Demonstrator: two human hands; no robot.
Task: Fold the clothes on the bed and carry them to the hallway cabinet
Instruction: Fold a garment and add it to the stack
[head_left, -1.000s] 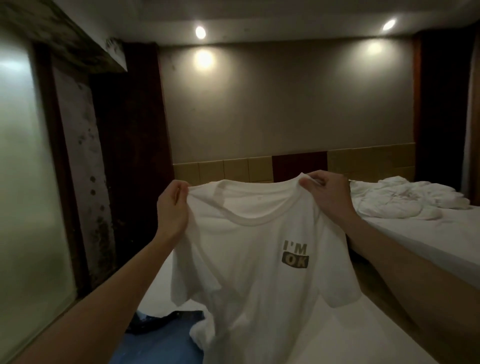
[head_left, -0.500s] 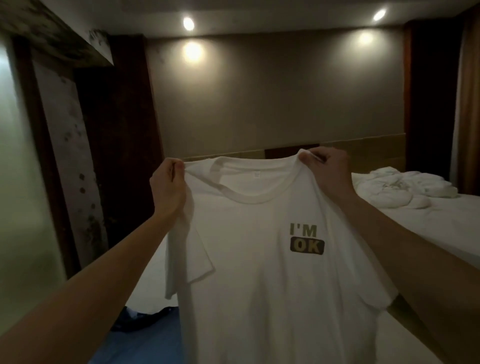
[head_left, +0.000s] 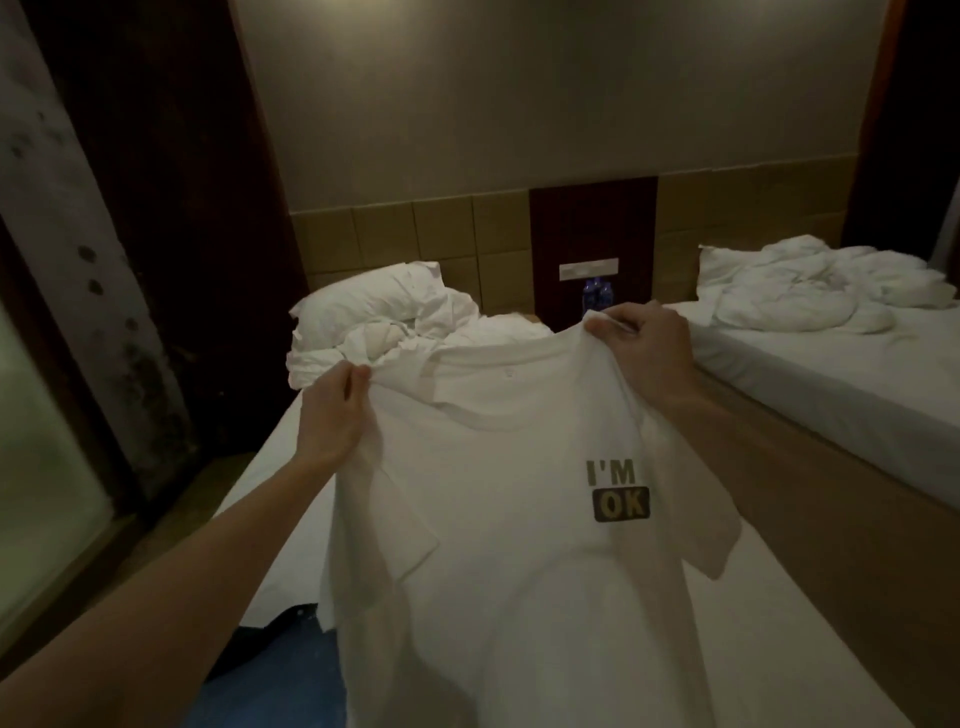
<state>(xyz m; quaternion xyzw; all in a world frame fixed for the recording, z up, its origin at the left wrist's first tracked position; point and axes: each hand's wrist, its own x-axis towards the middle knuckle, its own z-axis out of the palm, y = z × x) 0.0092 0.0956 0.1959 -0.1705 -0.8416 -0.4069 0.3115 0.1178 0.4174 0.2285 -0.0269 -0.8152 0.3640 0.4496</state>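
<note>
A white T-shirt (head_left: 509, 530) with an "I'M OK" print on its chest hangs spread in front of me, above the near bed (head_left: 291, 499). My left hand (head_left: 332, 410) pinches its left shoulder seam. My right hand (head_left: 641, 345) grips the right shoulder near the collar. The shirt's front faces me and its lower part runs out of the frame at the bottom. A dark blue garment (head_left: 270, 670) lies on the bed under my left forearm, partly hidden by the shirt.
A crumpled white pillow and bedding (head_left: 379, 322) lie at the head of the near bed. A second bed (head_left: 841, 374) with rumpled white bedding (head_left: 810, 291) stands to the right. Between the beds is a dark panel with blue bottles (head_left: 597, 293). A frosted glass wall (head_left: 47, 467) is on the left.
The view has tilted down, and the shirt now hangs lower over the bed. Both hands keep the same hold on the shoulders. Pillow and bed head have come into view.
</note>
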